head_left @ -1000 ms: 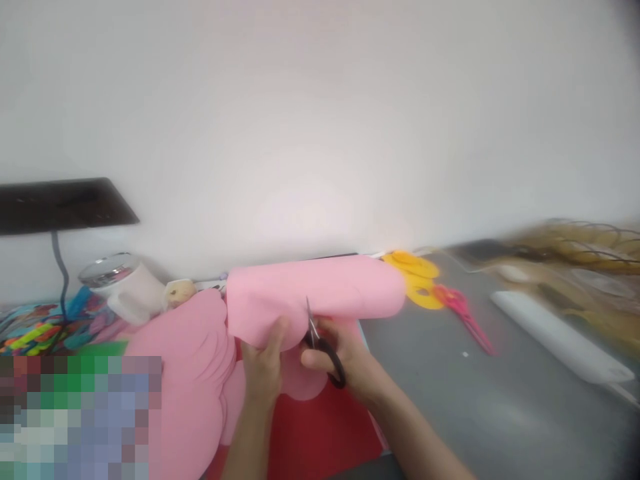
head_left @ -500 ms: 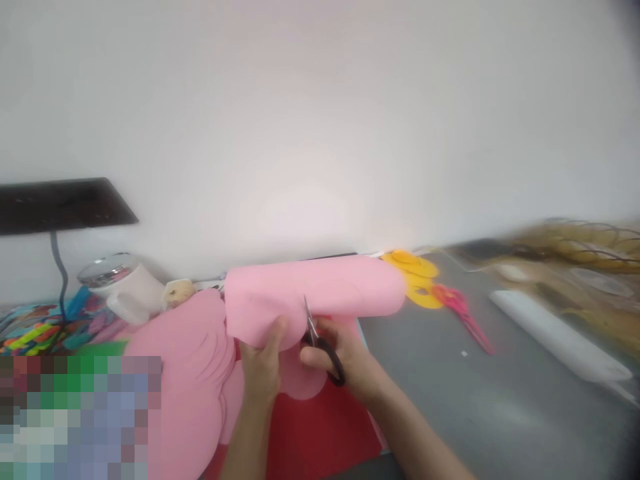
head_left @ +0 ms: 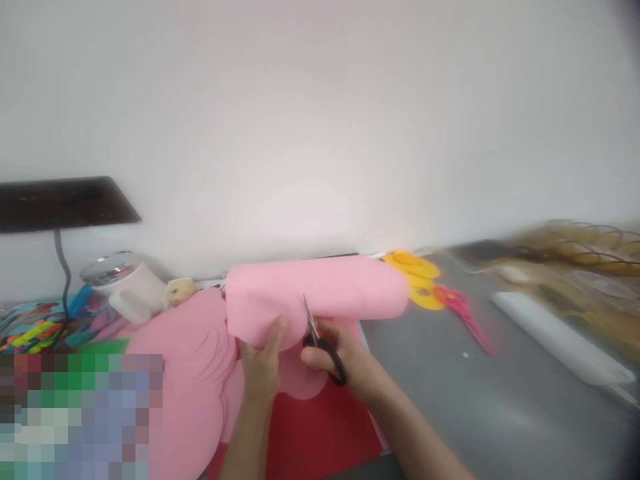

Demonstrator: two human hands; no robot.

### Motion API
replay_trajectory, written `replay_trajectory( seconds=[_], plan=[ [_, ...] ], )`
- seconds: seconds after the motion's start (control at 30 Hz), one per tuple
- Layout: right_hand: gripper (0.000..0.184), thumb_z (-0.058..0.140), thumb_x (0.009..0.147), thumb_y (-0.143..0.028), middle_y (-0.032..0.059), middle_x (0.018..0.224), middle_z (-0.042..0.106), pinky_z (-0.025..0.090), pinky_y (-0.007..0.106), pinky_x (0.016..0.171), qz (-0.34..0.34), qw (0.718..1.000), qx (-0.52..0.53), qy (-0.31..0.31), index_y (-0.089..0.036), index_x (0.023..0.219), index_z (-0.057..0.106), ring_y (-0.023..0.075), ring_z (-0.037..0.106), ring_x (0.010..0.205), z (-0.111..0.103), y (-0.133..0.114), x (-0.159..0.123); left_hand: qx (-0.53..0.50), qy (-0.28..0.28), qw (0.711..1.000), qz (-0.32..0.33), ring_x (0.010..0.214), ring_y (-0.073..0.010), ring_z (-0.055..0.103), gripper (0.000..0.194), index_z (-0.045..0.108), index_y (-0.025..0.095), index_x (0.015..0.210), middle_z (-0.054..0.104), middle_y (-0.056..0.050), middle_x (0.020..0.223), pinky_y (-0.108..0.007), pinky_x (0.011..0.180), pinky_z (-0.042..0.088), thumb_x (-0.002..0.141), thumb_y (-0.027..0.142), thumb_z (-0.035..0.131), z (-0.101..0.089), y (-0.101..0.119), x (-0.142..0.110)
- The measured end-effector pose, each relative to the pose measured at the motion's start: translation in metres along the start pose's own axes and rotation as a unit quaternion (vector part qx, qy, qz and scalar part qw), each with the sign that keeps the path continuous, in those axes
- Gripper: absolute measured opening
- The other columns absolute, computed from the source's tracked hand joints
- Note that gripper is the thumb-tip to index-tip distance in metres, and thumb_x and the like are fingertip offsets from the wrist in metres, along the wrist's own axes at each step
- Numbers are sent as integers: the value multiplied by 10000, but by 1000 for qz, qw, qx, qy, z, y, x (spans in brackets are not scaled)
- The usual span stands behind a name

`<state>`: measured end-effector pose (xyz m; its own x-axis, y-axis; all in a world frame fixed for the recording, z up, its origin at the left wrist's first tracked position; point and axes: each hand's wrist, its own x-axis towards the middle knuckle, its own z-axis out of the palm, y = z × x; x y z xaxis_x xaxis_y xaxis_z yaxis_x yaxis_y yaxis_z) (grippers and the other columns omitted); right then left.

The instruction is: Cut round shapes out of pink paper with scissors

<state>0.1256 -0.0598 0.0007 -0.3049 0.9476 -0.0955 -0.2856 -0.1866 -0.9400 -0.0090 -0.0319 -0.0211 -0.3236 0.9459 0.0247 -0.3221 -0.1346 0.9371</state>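
A large curled sheet of pink paper (head_left: 320,283) lies across the middle, bent over like a roll. My left hand (head_left: 265,363) pinches its lower left edge, thumb on top and the fingers hidden beneath. Black-handled scissors (head_left: 327,357) are gripped in my right hand (head_left: 350,360), their blades at a cut in the pink sheet, pointing up and slightly left. Below the hands, a rounded pink piece (head_left: 304,380) rests on a red sheet (head_left: 320,433). To the left is a pile of scalloped pink cutouts (head_left: 185,387).
Pink-handled scissors (head_left: 465,317) and yellow paper pieces (head_left: 417,273) lie at right on the grey table (head_left: 430,373). Farther right is a white power strip (head_left: 560,337). At left stand a white mug (head_left: 133,293) with a shiny lid and colourful strings (head_left: 40,327). A wall rises behind.
The hands, scissors and pink sheet hold almost the same position. The whole view shifts only slightly.
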Motion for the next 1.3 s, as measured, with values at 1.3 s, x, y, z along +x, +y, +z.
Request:
replay_trajectory(
  seconds=[1.3],
  plan=[
    [451,810,604,-539,35,762,626,441,299,585,-83,991,-95,47,-197,847,645,195,538,668,-1,11,7,44,27,998,-36,956,-296,670,522,694,137,951,731,-101,952,-385,802,570,523,386,857,6,0,-3]
  ],
)
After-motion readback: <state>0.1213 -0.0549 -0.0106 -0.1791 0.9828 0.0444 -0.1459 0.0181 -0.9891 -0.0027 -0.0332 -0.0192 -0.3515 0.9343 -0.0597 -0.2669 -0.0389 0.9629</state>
